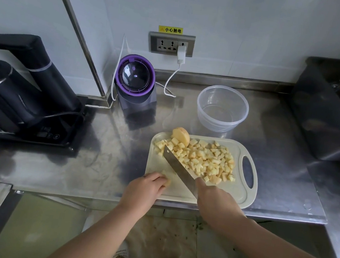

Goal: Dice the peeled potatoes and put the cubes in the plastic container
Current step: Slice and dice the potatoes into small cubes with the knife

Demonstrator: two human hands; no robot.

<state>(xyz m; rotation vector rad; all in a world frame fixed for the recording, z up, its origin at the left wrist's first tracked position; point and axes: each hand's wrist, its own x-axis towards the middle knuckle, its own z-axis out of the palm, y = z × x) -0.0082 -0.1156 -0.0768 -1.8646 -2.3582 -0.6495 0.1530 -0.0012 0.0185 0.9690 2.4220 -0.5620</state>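
- Head view: the left grip rests at the near left edge of the board. Its fingers are curled down onto a small pale potato piece that I can just see past the fingertips.
- The right grip is wrapped round the handle of the knife, forefinger laid along the back of the blade. The handle itself is hidden inside the hand.
- The blade slants from that grip up and left across the board, its tip in among the cubes. From here I cannot tell whether the edge touches the board.
- The cubes lie in a loose heap over the far half of the board, spreading toward its handle hole on the right.
- A rounded, uncut potato chunk sits at the board's far edge, touching the heap.
- The clear container stands upright on the steel worktop, just beyond the board; every cube I can see is on the board.
- A purple-rimmed blender stands left of the container, by the wall.
- A white charger is plugged into the socket.
- A black kettle sits far left.
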